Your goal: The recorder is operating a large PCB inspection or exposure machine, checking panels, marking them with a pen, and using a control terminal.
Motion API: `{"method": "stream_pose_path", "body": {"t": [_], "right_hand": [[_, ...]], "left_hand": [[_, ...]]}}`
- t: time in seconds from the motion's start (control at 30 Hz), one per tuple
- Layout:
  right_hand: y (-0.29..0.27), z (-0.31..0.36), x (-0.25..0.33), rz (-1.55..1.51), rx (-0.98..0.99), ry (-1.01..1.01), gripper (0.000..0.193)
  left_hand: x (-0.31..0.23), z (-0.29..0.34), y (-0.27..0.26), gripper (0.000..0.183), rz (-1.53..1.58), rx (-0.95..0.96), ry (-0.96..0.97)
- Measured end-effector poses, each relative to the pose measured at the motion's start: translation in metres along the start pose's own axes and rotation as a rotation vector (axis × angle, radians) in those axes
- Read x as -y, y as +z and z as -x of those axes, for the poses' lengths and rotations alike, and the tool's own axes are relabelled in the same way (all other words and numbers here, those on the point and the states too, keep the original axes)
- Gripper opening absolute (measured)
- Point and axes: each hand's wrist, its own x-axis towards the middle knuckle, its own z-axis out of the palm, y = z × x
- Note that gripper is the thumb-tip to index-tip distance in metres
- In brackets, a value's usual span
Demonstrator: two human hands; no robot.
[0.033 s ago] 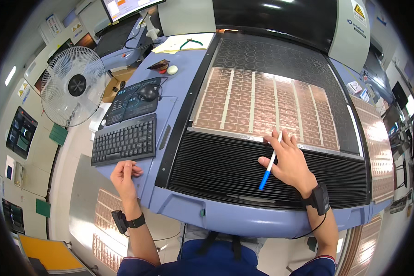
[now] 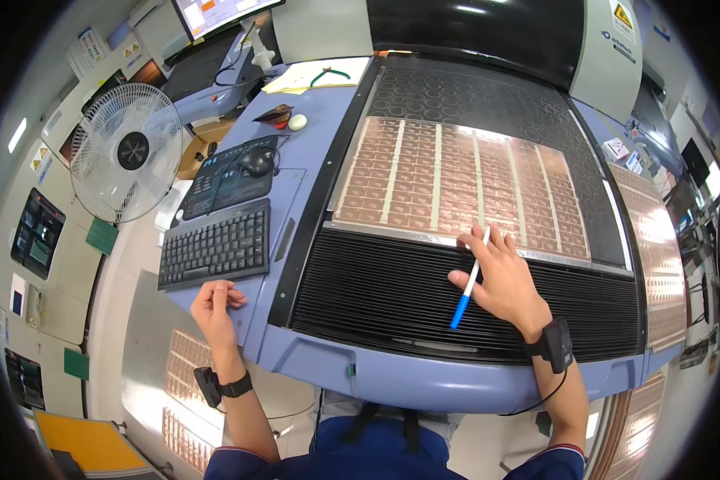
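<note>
My right hand point(image 2: 508, 282) holds a marker point(image 2: 462, 308) with a white barrel and a blue end, slanted between its fingers. Its fingertips rest at the near edge of a copper-coloured circuit panel point(image 2: 456, 180) patterned in rows of small units. The panel lies flat on the dark machine bed point(image 2: 488, 92), just behind black ribbed bellows point(image 2: 376, 288). My left hand point(image 2: 214, 314) is loosely curled in front of the black keyboard point(image 2: 214, 246), by the machine's blue edge. Nothing shows in its fingers.
A mouse point(image 2: 258, 160) sits on a dark mat beyond the keyboard. Farther back lie a round white piece point(image 2: 298, 122) and green-handled pliers point(image 2: 330, 74) on paper. A white fan point(image 2: 128, 152) stands at the left. More copper panels point(image 2: 652, 248) lie at the right.
</note>
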Motion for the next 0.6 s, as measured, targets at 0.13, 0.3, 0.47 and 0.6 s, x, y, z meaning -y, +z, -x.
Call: {"method": "stream_pose_path", "body": {"t": [0.13,0.3,0.47,0.6], "right_hand": [[-0.004,0.004,-0.008,-0.051,-0.031,-0.005,0.069],[0.000,0.003,-0.010,-0.022,-0.069,-0.032,0.069],[0.001,-0.001,-0.009,-0.037,-0.017,-0.038,0.068],[0.002,0.005,-0.015,-0.094,-0.089,-0.072,0.065]], "left_hand": [[0.004,-0.003,-0.001,0.026,0.003,-0.007,0.003],[0.003,-0.007,0.004,0.023,-0.018,0.003,0.047],[0.001,-0.002,0.009,0.021,-0.145,0.017,0.073],[-0.017,0.000,0.022,0.039,-0.612,-0.036,0.388]]}}
